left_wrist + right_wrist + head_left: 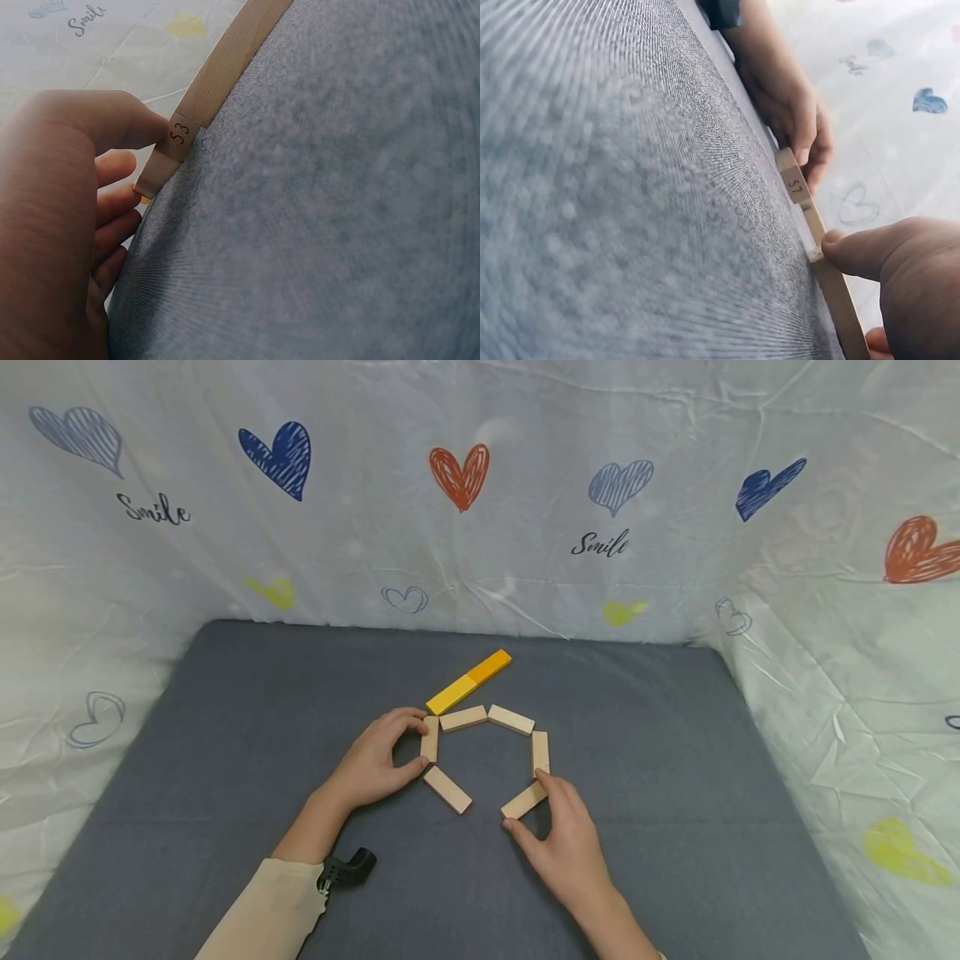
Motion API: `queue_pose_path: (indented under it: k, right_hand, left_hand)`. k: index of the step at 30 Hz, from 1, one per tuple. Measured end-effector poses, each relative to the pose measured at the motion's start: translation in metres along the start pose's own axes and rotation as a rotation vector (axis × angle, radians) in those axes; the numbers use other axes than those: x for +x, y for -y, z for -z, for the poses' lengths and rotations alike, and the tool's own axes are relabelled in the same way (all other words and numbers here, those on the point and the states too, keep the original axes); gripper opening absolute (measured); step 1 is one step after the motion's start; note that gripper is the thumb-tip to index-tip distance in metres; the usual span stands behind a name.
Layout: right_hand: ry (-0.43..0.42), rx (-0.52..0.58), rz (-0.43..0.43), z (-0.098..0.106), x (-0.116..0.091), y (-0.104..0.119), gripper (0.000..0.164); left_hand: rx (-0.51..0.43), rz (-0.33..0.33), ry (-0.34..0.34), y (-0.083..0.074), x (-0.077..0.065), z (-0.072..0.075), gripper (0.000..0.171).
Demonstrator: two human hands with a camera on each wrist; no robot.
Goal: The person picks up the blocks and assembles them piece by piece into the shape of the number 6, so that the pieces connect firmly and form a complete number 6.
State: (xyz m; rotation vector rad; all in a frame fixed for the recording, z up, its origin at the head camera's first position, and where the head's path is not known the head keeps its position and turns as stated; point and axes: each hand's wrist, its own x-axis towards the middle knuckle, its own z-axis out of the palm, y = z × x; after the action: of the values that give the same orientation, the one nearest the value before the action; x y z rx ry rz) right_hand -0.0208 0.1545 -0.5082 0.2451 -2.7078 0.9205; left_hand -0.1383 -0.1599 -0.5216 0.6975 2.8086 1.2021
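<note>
Several pale wooden blocks lie in an arch that is open toward the person. My left hand pinches the left block, thumb at its near end and fingers at its far end. At the lower right, my right hand pinches a slanted block between thumb and index finger. A lower-left block slants below the left hand's thumb. Two blocks, the top-left one and the top-right one, form the far side. The right block stands above the right fingertips. Handwritten marks show on block ends in both wrist views.
Behind the arch, a yellow block and an orange block lie end to end in a diagonal line. Dark grey cloth covers the table. A white curtain with printed hearts hangs behind it. A black strap circles the left wrist.
</note>
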Motion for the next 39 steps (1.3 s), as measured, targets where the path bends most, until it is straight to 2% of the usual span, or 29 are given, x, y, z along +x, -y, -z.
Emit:
queue_pose_path:
  k: [26,39]
  right_hand:
    - [0.017,-0.031,0.041,-0.0028,-0.0002,0.0002,0.089]
    - [-0.009,-0.079,0.051,-0.005,0.001,0.0029,0.084]
  left_hand:
    - [-0.004,-0.009,-0.008,0.0005,0.0004,-0.0009,0.038]
    - [-0.006,0.001,-0.01,-0.0011,-0.0002,-0.0002,0.038]
